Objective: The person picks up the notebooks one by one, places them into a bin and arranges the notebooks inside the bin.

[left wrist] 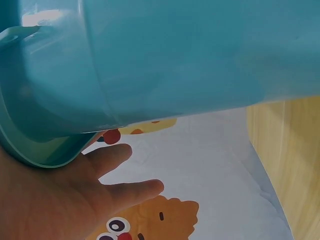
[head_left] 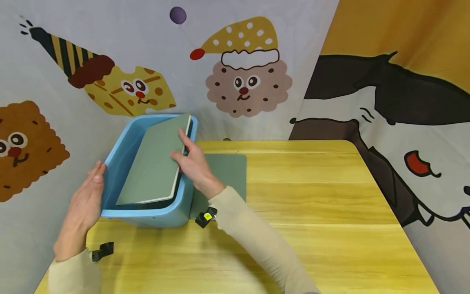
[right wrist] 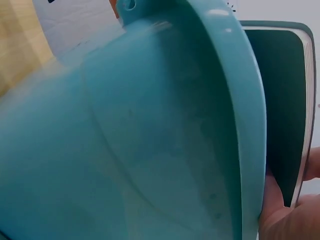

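Note:
A green notebook with pale page edges leans inside a light blue plastic bin, its right edge raised near the rim. My right hand grips that right edge, thumb on the cover. From the right wrist view, the notebook stands above the bin's rim, with fingers of the right hand on both sides of it. My left hand rests along the bin's left side. Its fingers reach out straight in the left wrist view. What lies beneath the notebook is mostly hidden.
Another flat green item lies on the yellow wooden table, right of the bin and partly hidden by it and the right arm. Behind the table hangs a white cloth with cartoon prints. A yellow-orange printed cloth hangs at right.

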`<state>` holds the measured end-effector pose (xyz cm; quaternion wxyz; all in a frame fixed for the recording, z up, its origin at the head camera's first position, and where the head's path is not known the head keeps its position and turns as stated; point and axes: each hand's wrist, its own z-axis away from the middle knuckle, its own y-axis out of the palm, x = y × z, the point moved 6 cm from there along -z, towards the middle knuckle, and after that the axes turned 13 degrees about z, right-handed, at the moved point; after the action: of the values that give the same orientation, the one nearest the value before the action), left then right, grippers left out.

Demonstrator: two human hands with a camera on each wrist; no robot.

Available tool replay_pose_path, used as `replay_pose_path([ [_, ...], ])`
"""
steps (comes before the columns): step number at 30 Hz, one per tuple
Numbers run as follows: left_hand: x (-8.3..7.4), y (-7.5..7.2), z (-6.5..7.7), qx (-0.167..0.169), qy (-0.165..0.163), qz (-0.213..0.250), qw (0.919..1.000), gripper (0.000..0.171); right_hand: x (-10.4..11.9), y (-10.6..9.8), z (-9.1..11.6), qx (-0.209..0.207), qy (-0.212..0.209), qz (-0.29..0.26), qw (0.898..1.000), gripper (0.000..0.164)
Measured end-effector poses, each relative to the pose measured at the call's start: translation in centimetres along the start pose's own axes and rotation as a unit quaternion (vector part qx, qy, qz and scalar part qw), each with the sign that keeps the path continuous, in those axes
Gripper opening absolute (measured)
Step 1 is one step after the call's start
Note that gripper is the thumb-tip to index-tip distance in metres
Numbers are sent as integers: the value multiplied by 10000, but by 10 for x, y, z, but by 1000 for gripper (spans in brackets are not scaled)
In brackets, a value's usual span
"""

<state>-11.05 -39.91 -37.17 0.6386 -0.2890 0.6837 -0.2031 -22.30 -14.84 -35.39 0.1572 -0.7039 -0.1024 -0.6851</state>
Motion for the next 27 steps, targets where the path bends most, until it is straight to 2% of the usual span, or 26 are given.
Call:
replay_pose_path([
  [4, 2, -1, 3, -15, -75, -18, 10000, 61, 3, 9, 1, 215, 5, 90, 9997, 71],
  [12, 1, -1, 1, -88, -105, 1, 9999, 64, 12, 24, -3, 546, 8, 426, 9976, 72],
  [23, 0, -3, -2, -60, 85, -42, 9999, 65, 13, 34, -14, 652, 145, 518, 9964, 71],
  [27, 1, -3, -2, -65, 109, -20, 9999, 66, 13, 38, -19, 712, 118, 769, 9944, 70],
])
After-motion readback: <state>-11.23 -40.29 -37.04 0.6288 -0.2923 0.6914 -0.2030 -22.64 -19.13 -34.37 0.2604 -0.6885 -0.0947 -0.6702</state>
